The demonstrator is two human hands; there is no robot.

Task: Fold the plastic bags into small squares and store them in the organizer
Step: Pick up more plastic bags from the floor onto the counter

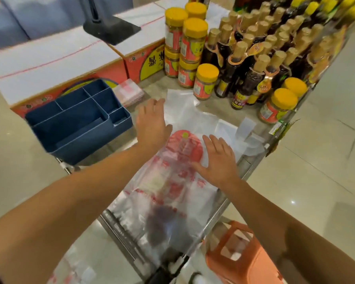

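We see a clear plastic bag [178,160] with red print lying spread out on the table [230,111], its lower end hanging over the near edge. Our left hand [152,124] is flat with fingers straight, at the bag's far left part near its handles; whether it presses the plastic or hovers just above we cannot tell. Our right hand [219,158] lies flat on the bag with fingers spread, beside the round red print. Neither hand pinches anything.

The blue organizer [78,119] stands on the table to the left of the bag, its compartments open to the top. Just behind it lies a small stack of folded bags [129,92]. Cardboard boxes [55,66] line the far left side. On the right stand jars with yellow lids [193,39] and dark bottles [252,78] in rows. An orange stool [240,257] sits on the floor below the table's near right edge.
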